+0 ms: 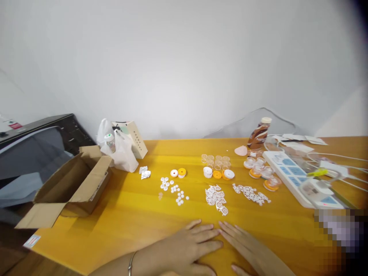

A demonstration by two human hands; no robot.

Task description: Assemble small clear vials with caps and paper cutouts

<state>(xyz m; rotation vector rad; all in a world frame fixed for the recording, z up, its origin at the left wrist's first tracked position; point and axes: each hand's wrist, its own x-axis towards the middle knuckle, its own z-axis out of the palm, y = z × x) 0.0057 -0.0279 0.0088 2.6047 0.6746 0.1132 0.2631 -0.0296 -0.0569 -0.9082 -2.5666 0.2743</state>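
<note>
My left hand (195,245) lies flat on the wooden table with its fingers spread, holding nothing. Beside it my right hand (244,245) also rests with fingers outstretched; the fingertips of both nearly meet. Just beyond them is a pile of flat white openwork plastic pieces (214,195), with a second group of linked-looking white pieces (251,193) to its right. Small white round caps (179,195) are scattered at the left. Behind sit white and orange discs (217,174), another white and orange pair (181,172), and several clear cups (218,163). Clear-topped orange-and-white assemblies (271,183) stand farther right.
An open cardboard box (86,180) stands at the left edge, near a white plastic bag (125,153) and a paper bag (138,140). Foil packets (145,174) lie nearby. On the right are a brown bottle (258,134), a power strip (290,172) and cables.
</note>
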